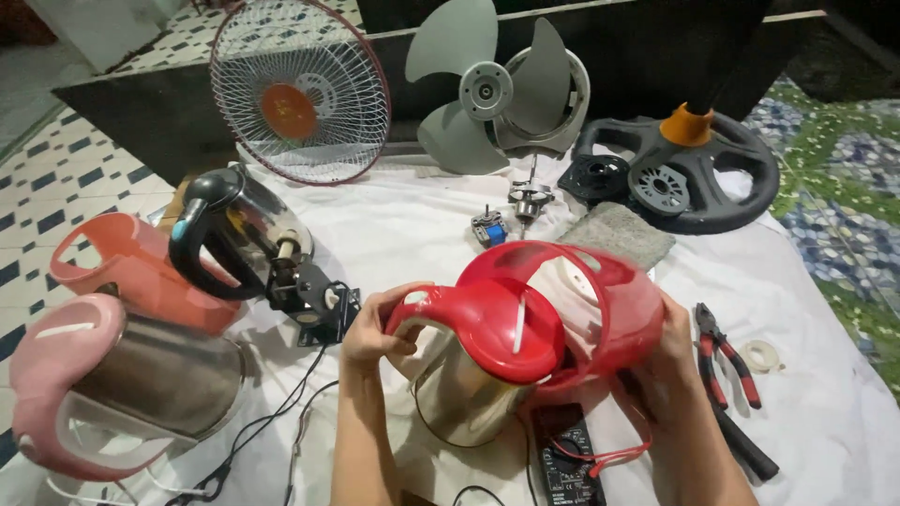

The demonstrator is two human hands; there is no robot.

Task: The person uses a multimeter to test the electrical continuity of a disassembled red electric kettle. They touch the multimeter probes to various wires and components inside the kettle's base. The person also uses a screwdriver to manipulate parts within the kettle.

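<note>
A red electric kettle with a steel body lies tilted on its side over a white cloth. My left hand grips its red handle at the left end. My right hand holds a red plastic outer shell that sits around the kettle's right side. A black multimeter with red and black leads lies under the kettle, between my forearms.
Two more kettles, one pink and steel and one black-handled, lie at left beside a pink shell. A fan grille, fan blade, black fan base, grey sponge and red-handled pliers surround the cloth.
</note>
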